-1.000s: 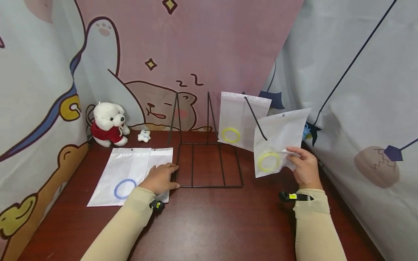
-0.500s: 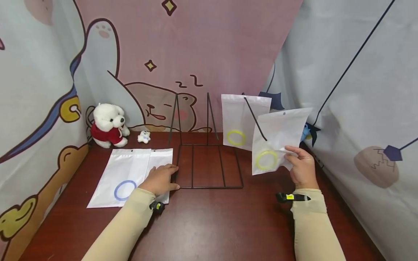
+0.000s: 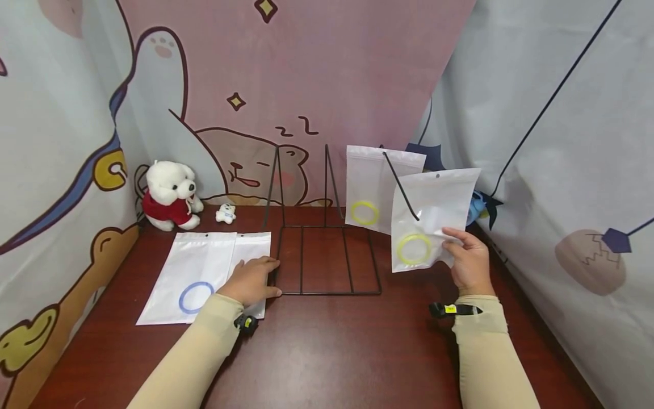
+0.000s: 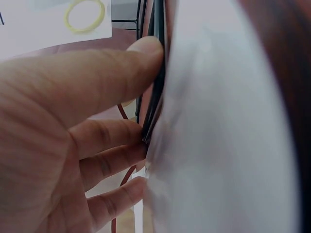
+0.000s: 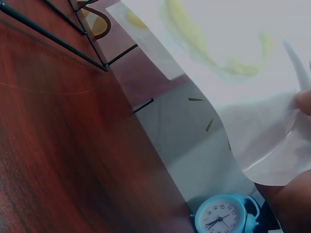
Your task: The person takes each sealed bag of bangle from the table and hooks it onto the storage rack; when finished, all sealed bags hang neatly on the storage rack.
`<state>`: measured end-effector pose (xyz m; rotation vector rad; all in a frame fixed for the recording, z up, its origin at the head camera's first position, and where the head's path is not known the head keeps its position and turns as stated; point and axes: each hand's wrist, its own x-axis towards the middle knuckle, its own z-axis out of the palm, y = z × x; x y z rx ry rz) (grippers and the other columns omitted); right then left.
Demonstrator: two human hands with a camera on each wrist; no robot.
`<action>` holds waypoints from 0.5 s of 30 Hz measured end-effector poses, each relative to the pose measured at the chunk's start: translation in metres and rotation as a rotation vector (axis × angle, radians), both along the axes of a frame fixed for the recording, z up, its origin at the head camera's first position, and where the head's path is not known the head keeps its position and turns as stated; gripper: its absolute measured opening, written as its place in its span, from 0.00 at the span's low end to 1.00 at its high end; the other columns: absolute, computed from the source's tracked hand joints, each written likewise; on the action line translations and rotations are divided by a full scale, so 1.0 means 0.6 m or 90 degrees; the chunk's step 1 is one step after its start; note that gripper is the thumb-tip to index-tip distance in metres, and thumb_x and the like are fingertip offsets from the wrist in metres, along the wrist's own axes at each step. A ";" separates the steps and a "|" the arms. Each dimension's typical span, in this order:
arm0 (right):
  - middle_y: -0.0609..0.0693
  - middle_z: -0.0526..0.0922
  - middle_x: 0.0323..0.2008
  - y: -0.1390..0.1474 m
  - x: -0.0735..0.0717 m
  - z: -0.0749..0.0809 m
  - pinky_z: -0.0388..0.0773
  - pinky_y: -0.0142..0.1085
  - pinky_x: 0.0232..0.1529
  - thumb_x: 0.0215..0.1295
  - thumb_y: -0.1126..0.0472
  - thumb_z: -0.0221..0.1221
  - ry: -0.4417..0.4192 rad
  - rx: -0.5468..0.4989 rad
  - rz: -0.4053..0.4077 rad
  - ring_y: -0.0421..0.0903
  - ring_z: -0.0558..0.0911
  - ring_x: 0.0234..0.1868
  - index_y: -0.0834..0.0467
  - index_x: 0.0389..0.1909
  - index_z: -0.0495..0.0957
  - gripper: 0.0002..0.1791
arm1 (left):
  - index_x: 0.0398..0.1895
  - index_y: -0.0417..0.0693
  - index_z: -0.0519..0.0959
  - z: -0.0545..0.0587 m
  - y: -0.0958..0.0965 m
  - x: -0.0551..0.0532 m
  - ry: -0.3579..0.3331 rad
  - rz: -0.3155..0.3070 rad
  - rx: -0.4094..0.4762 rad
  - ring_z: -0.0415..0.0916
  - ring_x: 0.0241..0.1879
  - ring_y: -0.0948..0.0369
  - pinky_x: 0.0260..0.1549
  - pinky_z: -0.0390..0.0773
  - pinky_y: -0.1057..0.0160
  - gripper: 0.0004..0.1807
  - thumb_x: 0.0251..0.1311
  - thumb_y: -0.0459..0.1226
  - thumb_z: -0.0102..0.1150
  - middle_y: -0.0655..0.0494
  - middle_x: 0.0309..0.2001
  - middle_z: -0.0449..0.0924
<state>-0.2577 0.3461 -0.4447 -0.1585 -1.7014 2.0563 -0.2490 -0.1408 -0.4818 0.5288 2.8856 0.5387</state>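
In the head view my right hand (image 3: 469,260) pinches the lower right edge of a white zip bag (image 3: 460,196) bearing a yellow ring (image 3: 414,249). The bag's top hole sits right of the black prong (image 3: 401,184), which crosses in front of it. Farther back along the prong hangs another white bag (image 3: 368,176) with a yellow ring. My left hand (image 3: 250,279) rests its fingers at the front left corner of the black wire rack (image 3: 329,293); in the left wrist view the thumb and fingertips touch its bar (image 4: 156,77). A blue-ringed white bag (image 3: 163,295) lies left, overlapping another bag.
At the back left sit a plush white dog (image 3: 171,193) in red and a small white bear figure (image 3: 225,213). A blue alarm clock (image 5: 221,216) stands at the right, partly behind the held bag in the head view. More upright rack wires (image 3: 327,176) rise at the back.
My right hand has moved slightly left with the bag, showing more of the clock behind it. The hanging bag has swayed a little. My left hand has stayed at the rack.
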 end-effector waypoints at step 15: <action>0.46 0.82 0.50 -0.023 0.009 0.004 0.86 0.29 0.37 0.69 0.77 0.57 -0.056 0.123 0.071 0.43 0.80 0.44 0.65 0.54 0.87 0.18 | 0.76 0.43 0.72 -0.006 -0.001 -0.003 -0.006 -0.001 -0.009 0.67 0.75 0.41 0.72 0.53 0.24 0.43 0.61 0.51 0.75 0.45 0.76 0.70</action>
